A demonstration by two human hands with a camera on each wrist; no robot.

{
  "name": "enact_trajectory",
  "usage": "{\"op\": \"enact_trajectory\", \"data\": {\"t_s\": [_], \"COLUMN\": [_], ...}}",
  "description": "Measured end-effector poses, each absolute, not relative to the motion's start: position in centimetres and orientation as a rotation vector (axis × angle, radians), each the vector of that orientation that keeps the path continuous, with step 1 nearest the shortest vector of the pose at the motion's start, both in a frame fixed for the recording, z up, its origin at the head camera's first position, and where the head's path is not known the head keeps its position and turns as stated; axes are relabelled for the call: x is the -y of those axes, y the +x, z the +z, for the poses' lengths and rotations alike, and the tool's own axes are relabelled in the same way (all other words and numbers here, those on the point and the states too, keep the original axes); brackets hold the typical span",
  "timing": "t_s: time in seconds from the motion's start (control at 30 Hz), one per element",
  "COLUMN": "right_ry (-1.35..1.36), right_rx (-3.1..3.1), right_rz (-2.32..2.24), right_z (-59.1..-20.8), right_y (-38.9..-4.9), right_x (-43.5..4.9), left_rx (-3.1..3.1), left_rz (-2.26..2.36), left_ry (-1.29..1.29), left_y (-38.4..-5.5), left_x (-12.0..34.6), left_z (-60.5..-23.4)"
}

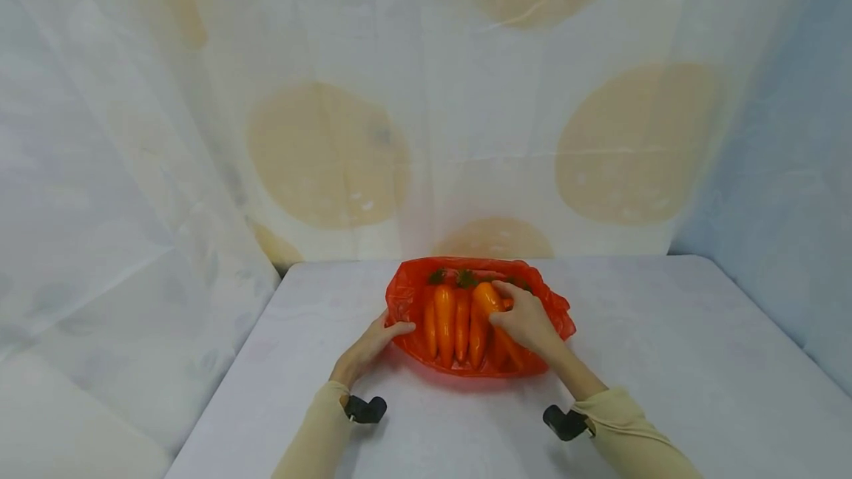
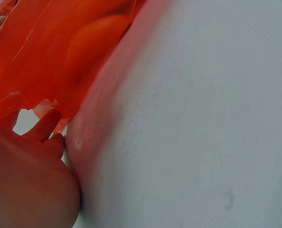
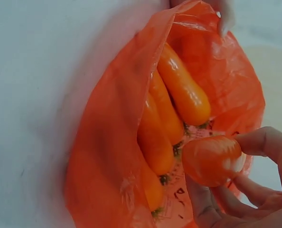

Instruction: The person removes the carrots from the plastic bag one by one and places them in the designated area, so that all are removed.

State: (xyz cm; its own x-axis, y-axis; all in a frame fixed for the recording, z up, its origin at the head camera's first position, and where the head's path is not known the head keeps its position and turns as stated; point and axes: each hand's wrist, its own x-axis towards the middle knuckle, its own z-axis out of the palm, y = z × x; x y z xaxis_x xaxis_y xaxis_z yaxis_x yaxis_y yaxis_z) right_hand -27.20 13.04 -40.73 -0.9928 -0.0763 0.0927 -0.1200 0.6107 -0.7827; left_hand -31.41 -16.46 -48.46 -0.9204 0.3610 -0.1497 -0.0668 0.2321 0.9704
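Observation:
A red plastic bag [image 1: 419,350] lies with its mouth spread wide, and several glossy orange carrots [image 1: 444,316] with short green tops rest side by side inside. My right hand [image 1: 529,320] reaches over the bag's right part. Its thumb and fingers grip the thick end of one carrot [image 3: 210,161], whose end faces the right wrist camera. At the bag's left side, my left hand [image 1: 373,342] holds the rim, thumb over the inner side and fingers outside. In the left wrist view, part of the left hand [image 2: 32,166] shows against the red plastic [image 2: 41,61], its fingertips partly hidden.
The bag stands near the far edge of a white-covered table [image 1: 665,361]. Behind it hangs a pale curtain [image 1: 479,131] with large tan circles, and white sheeting [image 1: 120,242] closes the left side. A black camera mount [image 1: 364,410] sits on the left wrist.

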Motion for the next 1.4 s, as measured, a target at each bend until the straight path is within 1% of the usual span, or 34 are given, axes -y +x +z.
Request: {"op": "enact_trajectory", "data": {"t_s": [0.27,0.5,0.67,0.87,1.13,1.27,1.4], "right_ry": [0.266,0.381,0.439,0.386,0.175,0.082,0.044], "right_rx": [2.766,2.689,2.645,2.657,2.698,2.768,2.855], "right_rz": [1.361,1.325,1.286,1.236,1.135,1.089,0.956], "right_z": [-39.3,-37.5,-36.4,-35.6,-37.3,-38.8,-40.5], "right_y": [-26.0,-25.3,-25.7,-26.8,-28.4,-29.1,-29.3], "right_x": [-13.3,-14.5,-16.2,-19.0,-23.3,-24.6,-25.4], "left_rx": [-2.172,-2.162,-2.154,-2.168,-2.165,-2.169,-2.169], "left_rz": [1.744,1.755,1.77,1.778,1.778,1.78,1.785], "left_ry": [0.25,0.266,0.279,0.272,0.25,0.246,0.246], "left_y": [-31.4,-31.4,-31.3,-31.3,-31.0,-31.1,-31.1], "left_x": [16.9,16.9,17.0,16.9,16.8,16.8,16.8], "left_z": [-48.4,-48.4,-48.5,-48.7,-48.7,-48.7,-48.8]}}
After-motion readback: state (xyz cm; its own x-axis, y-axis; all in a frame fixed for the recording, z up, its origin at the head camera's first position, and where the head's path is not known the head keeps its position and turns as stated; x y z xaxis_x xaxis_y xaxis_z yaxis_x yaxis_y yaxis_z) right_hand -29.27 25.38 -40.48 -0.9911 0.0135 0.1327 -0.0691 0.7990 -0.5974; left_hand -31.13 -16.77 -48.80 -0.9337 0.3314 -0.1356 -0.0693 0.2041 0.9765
